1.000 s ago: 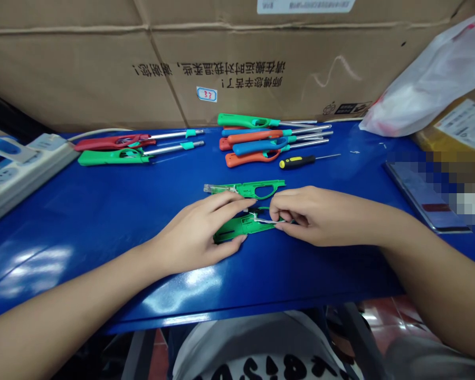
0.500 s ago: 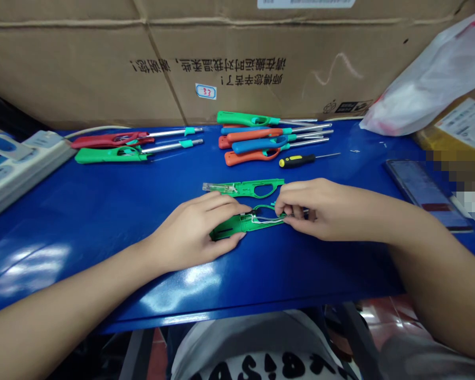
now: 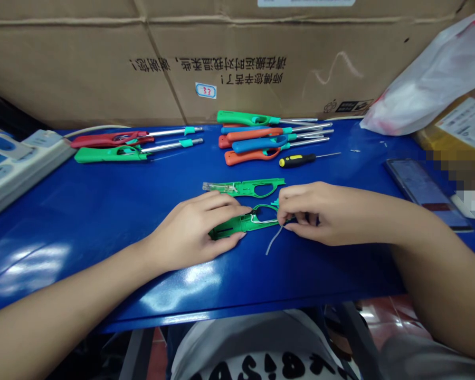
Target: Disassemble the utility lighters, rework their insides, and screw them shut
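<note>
My left hand (image 3: 209,224) grips the handle end of an opened green lighter half-shell (image 3: 231,228), thumb along its near edge and fingers on its far side. Inside the shell lie a black part and a white wire (image 3: 263,221). At the shell's narrow end, my right hand (image 3: 306,214) is closed in a pinch. A thin, pale tube (image 3: 274,240) hangs from its fingertips toward me, its free end over the table. My right fingers hide the end of the shell. Just beyond lies the other green half-shell (image 3: 267,188), with a clear fuel tank (image 3: 219,187) at its left end.
Several assembled lighters (image 3: 257,145) lie at the back beside a screwdriver (image 3: 298,160). Two opened lighters (image 3: 114,154) rest further left. A power strip (image 3: 24,161) stands at the left edge, a phone (image 3: 427,192) lies right, and a cardboard box (image 3: 103,68) walls the back.
The thin tube has come out of the shell's line and now swings toward me from my right fingertips. My right hand has shifted slightly; my left hand stays in place.
</note>
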Demonstrator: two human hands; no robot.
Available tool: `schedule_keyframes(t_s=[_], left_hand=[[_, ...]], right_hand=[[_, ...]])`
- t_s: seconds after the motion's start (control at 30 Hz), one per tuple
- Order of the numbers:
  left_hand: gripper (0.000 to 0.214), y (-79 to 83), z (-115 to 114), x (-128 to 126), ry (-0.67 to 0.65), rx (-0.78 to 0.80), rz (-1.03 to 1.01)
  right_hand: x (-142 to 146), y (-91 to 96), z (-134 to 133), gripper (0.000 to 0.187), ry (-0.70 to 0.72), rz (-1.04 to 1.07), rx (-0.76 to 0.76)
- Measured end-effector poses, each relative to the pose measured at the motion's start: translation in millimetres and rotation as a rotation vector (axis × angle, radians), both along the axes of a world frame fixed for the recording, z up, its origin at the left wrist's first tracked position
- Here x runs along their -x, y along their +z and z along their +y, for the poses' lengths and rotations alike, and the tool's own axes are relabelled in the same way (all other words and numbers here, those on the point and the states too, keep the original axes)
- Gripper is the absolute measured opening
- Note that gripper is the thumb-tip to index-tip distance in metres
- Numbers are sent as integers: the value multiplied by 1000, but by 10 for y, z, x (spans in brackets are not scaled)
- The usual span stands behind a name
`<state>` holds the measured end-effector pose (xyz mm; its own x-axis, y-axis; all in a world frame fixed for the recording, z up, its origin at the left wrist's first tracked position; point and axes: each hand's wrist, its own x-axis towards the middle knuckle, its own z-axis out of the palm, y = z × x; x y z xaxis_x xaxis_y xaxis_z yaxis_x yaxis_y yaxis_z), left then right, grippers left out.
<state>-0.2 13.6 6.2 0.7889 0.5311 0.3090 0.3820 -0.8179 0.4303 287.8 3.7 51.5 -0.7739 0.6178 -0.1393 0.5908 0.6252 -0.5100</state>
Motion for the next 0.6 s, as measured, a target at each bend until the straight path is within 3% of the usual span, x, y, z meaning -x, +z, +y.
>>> schedule_keyframes(t_s=[0.27, 0.6], left_hand=[[31, -3, -6, 8, -8, -35, -50], [27, -3, -8, -20, -26, -16, -85]], right_hand=[[91, -55, 3, 14, -112, 31, -66], [120, -122, 15, 10, -87, 50, -78]])
